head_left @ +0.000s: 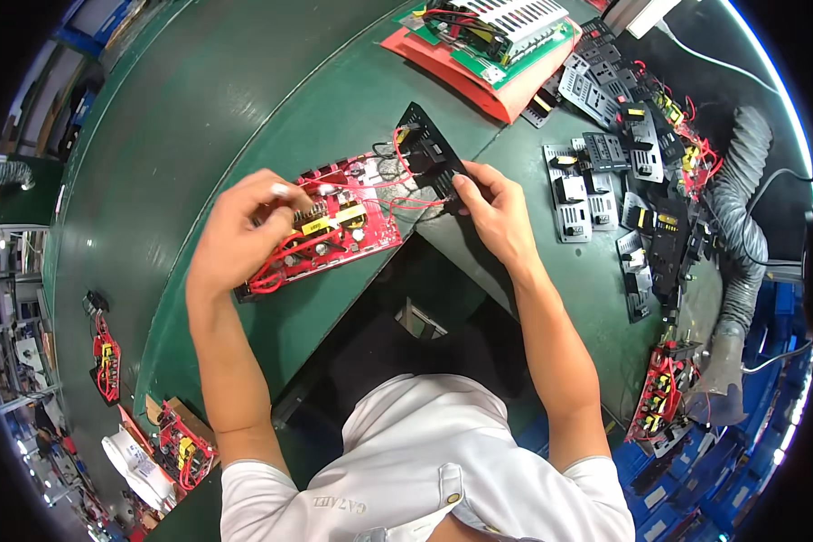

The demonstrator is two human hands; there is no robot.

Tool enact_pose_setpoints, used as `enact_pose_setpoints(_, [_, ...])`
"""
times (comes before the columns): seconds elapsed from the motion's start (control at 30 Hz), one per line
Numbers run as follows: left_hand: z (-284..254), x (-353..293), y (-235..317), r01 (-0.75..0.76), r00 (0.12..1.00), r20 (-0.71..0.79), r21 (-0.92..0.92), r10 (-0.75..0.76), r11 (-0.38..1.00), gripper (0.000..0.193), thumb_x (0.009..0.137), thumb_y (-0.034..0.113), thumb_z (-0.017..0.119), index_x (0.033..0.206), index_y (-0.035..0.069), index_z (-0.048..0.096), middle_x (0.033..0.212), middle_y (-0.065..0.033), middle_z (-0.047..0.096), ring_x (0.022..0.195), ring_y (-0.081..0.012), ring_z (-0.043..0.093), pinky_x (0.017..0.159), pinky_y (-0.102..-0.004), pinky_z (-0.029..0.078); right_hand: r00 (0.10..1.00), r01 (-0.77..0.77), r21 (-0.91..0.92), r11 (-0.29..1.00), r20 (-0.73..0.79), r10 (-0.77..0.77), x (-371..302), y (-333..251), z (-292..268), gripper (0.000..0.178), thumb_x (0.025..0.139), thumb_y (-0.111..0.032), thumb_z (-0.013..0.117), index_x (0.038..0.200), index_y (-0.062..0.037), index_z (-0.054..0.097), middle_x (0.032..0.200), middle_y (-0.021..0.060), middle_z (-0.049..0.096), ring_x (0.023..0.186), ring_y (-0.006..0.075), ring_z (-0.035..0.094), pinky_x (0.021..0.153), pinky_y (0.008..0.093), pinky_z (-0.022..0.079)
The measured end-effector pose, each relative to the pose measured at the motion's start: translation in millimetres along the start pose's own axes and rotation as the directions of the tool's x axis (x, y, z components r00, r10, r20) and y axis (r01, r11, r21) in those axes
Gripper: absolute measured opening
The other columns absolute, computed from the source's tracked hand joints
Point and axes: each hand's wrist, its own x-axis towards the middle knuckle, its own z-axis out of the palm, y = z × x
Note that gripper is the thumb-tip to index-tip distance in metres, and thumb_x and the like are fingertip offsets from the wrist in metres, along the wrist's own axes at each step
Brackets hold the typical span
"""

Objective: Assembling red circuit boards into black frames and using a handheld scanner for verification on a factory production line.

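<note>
A red circuit board point(370, 233) with yellow-wrapped transformers and red wires lies on the green workbench point(289, 117) in front of me. My left hand point(244, 226) is over the board's left part, its fingers curled toward the thumb; whatever they may hold is hidden. My right hand point(495, 210) grips the lower end of a black slotted panel point(435, 161), thumb on its near face. This panel stands tilted at the board's right end. Thin red wires point(417, 204) run between panel and board.
At the back, a metal-cased unit point(515, 27) rests on an orange-red pad point(488, 95). Black panels point(569, 194) lie to the right, beside a grey flexible duct point(741, 199). More red boards sit at far left point(107, 366), lower left point(185, 447) and lower right point(659, 393).
</note>
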Motion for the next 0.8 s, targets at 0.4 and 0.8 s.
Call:
enact_pose_setpoints(0.4, [-22, -25, -31, -0.004, 0.957, -0.273, -0.364, -0.103, 0.931, 0.005, 0.09, 0.002, 0.061, 0.094, 0.0, 0.062, 0.094, -0.0002, 0.063, 0.085, -0.0077, 0.055, 0.081, -0.0245, 0.046, 0.805, 0.524, -0.355, 0.775, -0.09, -0.586, -9, -6, 18, 0.029, 0.089, 0.001, 0.061, 0.118, 0.0025, 0.064, 0.088, 0.0072, 0.058, 0.076, 0.0137, 0.053, 0.069, 0.0251, 0.043])
enact_pose_setpoints(0.8, [-17, -45, -58, -0.107, 0.903, -0.424, -0.366, -0.063, 0.924, 0.012, 0.085, -0.003, 0.061, 0.096, -0.003, 0.063, 0.101, -0.0051, 0.061, 0.09, -0.0152, 0.06, 0.08, -0.0289, 0.049, 0.982, 0.119, -0.111, 0.987, -0.132, -0.134, 2, 5, 5, 0.024, 0.095, -0.014, 0.062, 0.111, 0.0028, 0.066, 0.079, -0.003, 0.057, 0.069, 0.0043, 0.048, 0.061, 0.0206, 0.04])
